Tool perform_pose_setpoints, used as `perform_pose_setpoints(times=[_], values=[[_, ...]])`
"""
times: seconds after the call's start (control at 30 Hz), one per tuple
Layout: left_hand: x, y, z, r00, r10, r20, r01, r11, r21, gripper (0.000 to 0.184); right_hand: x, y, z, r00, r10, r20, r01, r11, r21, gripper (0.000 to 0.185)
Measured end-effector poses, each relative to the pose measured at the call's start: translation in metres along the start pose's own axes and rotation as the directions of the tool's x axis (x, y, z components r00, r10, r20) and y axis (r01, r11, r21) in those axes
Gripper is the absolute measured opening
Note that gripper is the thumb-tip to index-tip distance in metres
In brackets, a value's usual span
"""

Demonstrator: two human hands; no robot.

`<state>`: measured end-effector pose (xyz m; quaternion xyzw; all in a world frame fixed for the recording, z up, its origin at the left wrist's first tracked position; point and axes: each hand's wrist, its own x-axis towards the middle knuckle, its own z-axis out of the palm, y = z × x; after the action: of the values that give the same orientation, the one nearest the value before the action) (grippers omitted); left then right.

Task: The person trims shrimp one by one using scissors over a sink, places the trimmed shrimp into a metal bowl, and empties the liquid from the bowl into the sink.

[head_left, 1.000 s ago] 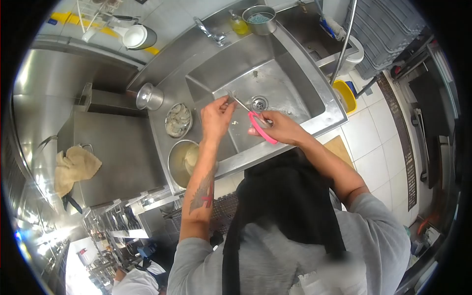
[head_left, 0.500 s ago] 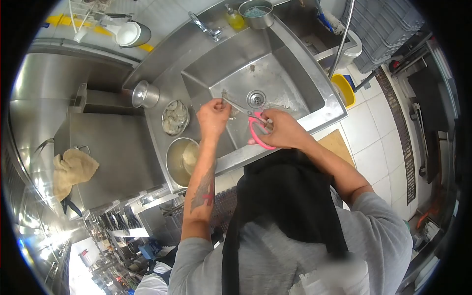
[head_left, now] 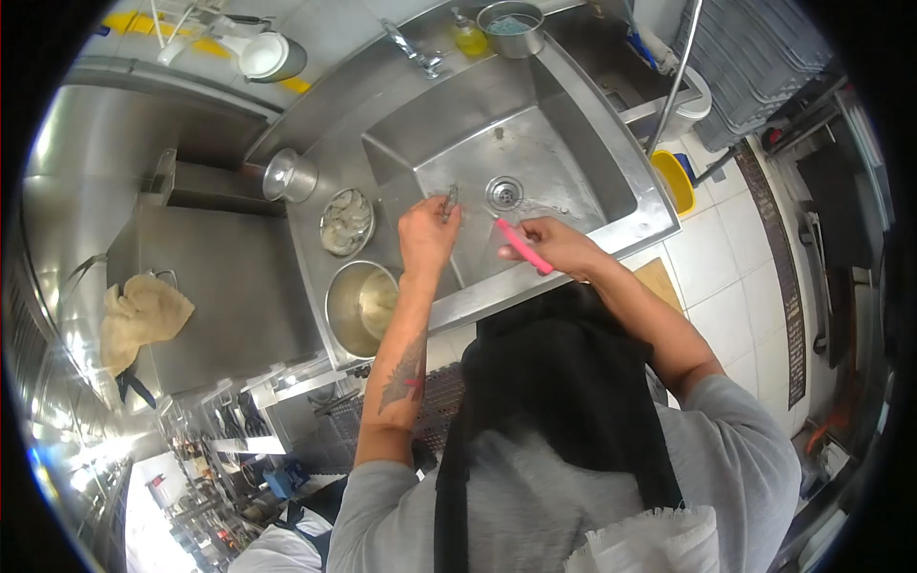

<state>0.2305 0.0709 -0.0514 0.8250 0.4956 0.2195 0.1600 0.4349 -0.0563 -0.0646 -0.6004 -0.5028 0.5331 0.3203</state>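
Over the steel sink (head_left: 478,148), my left hand (head_left: 427,234) is closed, pinching a small greyish shrimp (head_left: 452,198) that points up from the fingertips. My right hand (head_left: 564,248) grips pink-handled scissors (head_left: 524,246) at the basin's near side. The scissors are seen nearly edge-on, and their blades are hard to make out. A small gap separates them from the shrimp. Left of my left hand, a metal bowl (head_left: 325,232) holds several pale shrimp (head_left: 347,220). Nearer to me, a larger steel bowl (head_left: 331,320) contains cloudy liquid and something pale, partly hidden by my left forearm.
A steel container (head_left: 289,176) stands on the left ledge. The faucet (head_left: 413,50), a yellow soap bottle (head_left: 468,34) and a steel pot (head_left: 511,46) line the back. Wet scraps lie near the drain (head_left: 504,194). A cloth (head_left: 145,320) hangs at left.
The scissors have moved back from the shrimp and turned edge-on in my right hand. My left hand still pinches the shrimp, slightly further right in view. The whole view has shifted a little.
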Motion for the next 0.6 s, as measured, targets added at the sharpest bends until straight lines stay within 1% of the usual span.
perform_pose_setpoints(times=[0.03,0.07,0.1,0.13,0.17,0.2,0.23,0.27,0.3,0.33,0.37,0.43,0.47,0.5,0.57,0.6], values=[[0.000,-0.006,-0.004,0.997,-0.070,0.013,0.071,0.996,-0.058,0.029,-0.002,0.005,-0.001,0.991,0.088,0.097,-0.117,0.931,0.346,0.052],[0.000,-0.013,-0.008,0.997,-0.079,0.004,0.079,0.996,-0.048,0.029,-0.004,0.011,-0.001,0.965,0.139,0.224,-0.252,0.734,0.631,0.049],[0.001,-0.019,-0.015,0.993,-0.116,0.032,0.119,0.988,-0.103,0.032,-0.006,0.013,-0.001,0.963,0.127,0.238,-0.252,0.737,0.627,0.049],[0.002,-0.025,-0.023,0.987,-0.153,0.058,0.160,0.974,-0.157,0.034,-0.008,0.013,-0.003,0.963,0.151,0.222,-0.265,0.673,0.691,0.047],[0.004,-0.040,-0.026,0.985,-0.166,0.038,0.170,0.974,-0.148,0.034,-0.009,0.014,-0.004,0.962,0.176,0.210,-0.274,0.604,0.748,0.045],[0.007,-0.064,-0.024,0.973,-0.231,0.024,0.230,0.941,-0.247,0.035,-0.010,0.016,-0.004,0.961,0.158,0.227,-0.276,0.613,0.740,0.045],[0.012,-0.081,-0.030,0.956,-0.295,0.015,0.281,0.895,-0.346,0.037,-0.011,0.018,-0.004,0.969,0.193,0.155,-0.245,0.656,0.714,0.045],[0.015,-0.099,-0.039,0.952,-0.307,-0.010,0.286,0.896,-0.341,0.037,-0.012,0.021,-0.005,0.972,0.223,0.078,-0.215,0.698,0.683,0.045],[0.017,-0.115,-0.054,0.908,-0.419,0.021,0.381,0.803,-0.458,0.036,-0.013,0.026,-0.007,0.974,0.212,0.073,-0.209,0.737,0.643,0.042],[0.019,-0.133,-0.067,0.853,-0.517,0.065,0.458,0.685,-0.567,0.036,-0.016,0.027,-0.008,0.974,0.221,0.048,-0.200,0.741,0.641,0.041],[0.021,-0.155,-0.081,0.846,-0.531,0.041,0.456,0.683,-0.571,0.036,-0.020,0.028,-0.009,0.973,0.229,0.022,-0.190,0.747,0.637,0.040],[0.022,-0.205,-0.101,0.780,-0.614,0.118,0.537,0.560,-0.631,0.037,-0.022,0.042,-0.014,0.965,0.261,0.020,-0.213,0.736,0.642,0.041],[0.021,-0.220,-0.103,0.743,-0.665,0.076,0.545,0.535,-0.645,0.019,-0.025,0.042,-0.015,0.961,0.277,0.023,-0.225,0.725,0.651,0.047],[0.020,-0.238,-0.103,0.734,-0.676,0.061,0.541,0.529,-0.654,0.019,-0.025,0.045,-0.015,0.963,0.267,0.035,-0.227,0.735,0.639,0.047],[0.023,-0.267,-0.099,0.660,-0.751,0.018,0.580,0.494,-0.648,0.023,-0.026,0.053,-0.017,0.940,0.341,-0.006,-0.266,0.746,0.611,0.054],[0.026,-0.272,-0.100,0.657,-0.754,0.016,0.577,0.489,-0.654,0.023,-0.027,0.053,-0.018,0.940,0.342,0.001,-0.270,0.740,0.616,0.057]])
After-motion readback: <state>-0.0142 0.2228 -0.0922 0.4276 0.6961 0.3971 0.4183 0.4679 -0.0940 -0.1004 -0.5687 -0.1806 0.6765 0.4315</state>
